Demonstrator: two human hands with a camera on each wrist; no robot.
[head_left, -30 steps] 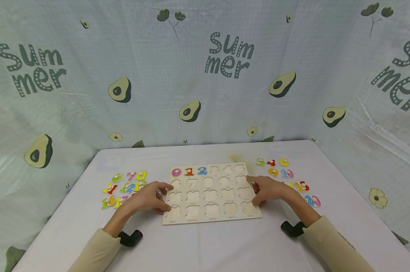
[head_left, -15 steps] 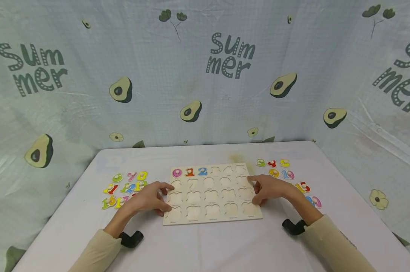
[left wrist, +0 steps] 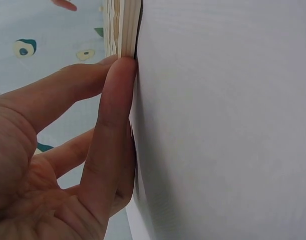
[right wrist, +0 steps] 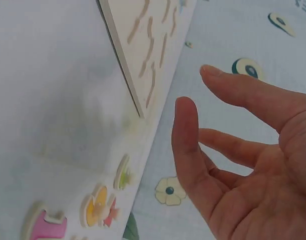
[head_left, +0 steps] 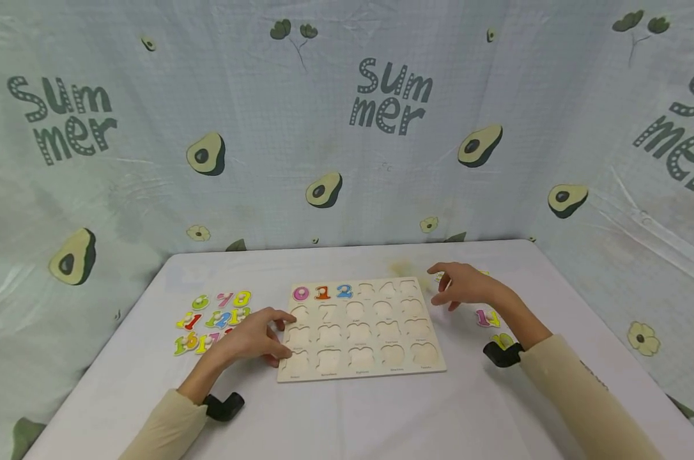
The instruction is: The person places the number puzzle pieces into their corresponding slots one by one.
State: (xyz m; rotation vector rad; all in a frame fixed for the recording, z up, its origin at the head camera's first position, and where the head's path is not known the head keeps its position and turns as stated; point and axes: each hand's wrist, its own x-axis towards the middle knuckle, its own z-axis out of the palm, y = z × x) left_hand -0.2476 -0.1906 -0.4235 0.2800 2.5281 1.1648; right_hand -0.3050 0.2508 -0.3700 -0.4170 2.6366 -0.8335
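The wooden number board [head_left: 360, 330] lies flat in the middle of the table [head_left: 353, 415]. Only 0, 1 and 2 [head_left: 322, 292] sit in their holes; all other holes are empty. My left hand [head_left: 254, 337] touches the board's left edge with straight fingers. My right hand [head_left: 463, 285] hovers open and empty over the loose numbers [head_left: 487, 317] on the right side. More numbers [head_left: 211, 317] wait on the left.

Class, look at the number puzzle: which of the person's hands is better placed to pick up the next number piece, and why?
Probably the right hand: it hovers open, off the puzzle board, over the loose numbers on that side. The left hand rests against the board's left edge.
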